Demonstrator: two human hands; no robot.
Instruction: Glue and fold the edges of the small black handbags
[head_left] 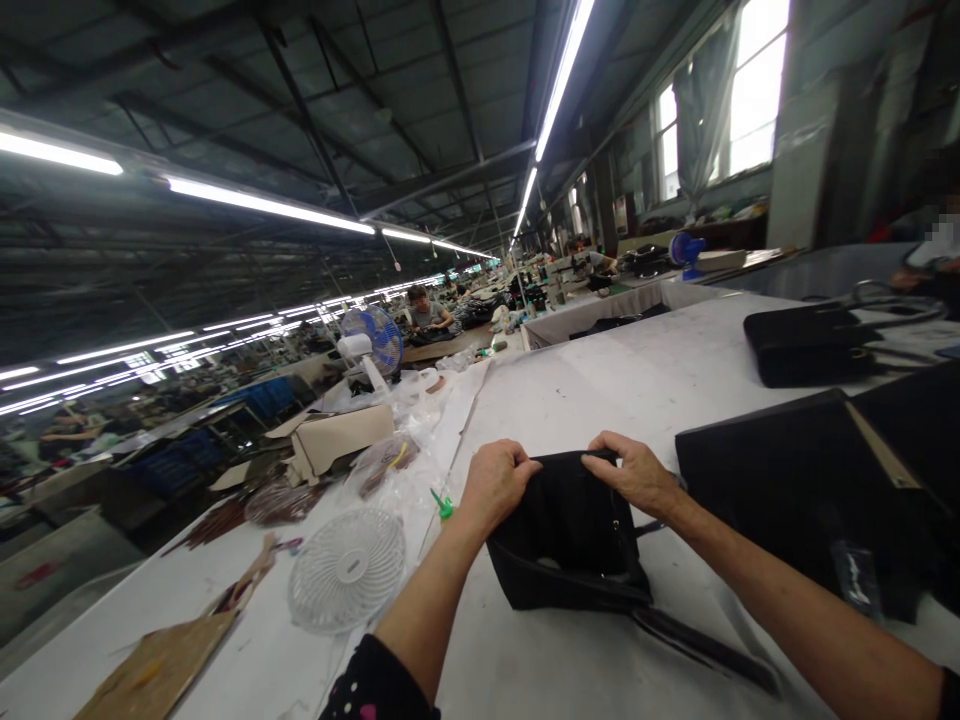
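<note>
A black handbag (555,590) stands on the white table in front of me, its mouth facing me and its dark inside showing. My left hand (499,480) pinches the far rim of the bag near its left corner. Toward the right corner of that same rim, my right hand (630,470) grips the edge between thumb and fingers. A black strap (705,645) trails from the bag across the table to the lower right. Small metal bits glint at the bag's right side.
Left of the bag are a white round fan (348,570), a green-capped bottle (444,506) and a brown cardboard piece (161,665). Black panels (780,480) and another black handbag (810,340) lie right on the table (570,390). A blue fan (375,340) and co-workers are farther back.
</note>
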